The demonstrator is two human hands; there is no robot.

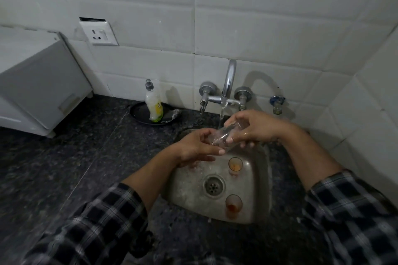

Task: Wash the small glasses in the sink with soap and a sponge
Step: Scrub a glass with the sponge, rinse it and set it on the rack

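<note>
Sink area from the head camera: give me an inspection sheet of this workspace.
Surface: dark speckled countertop; steel sink.
Job's things: clear glass under the running water; far stained glass and near stained glass upright in the sink; soap bottle on a black plate; grey pad, likely the scrubber, beside it.
Clutter: nothing seen.
Hands: left hand and right hand both grip the clear glass.
Cables: nothing seen.
Surroundings: tap, wall socket, white appliance at left, tiled wall.

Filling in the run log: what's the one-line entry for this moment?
phase: rinse | left hand: holds clear glass | right hand: holds it too | tap: running onto glass | sink: far stained glass, near stained glass upright
</note>
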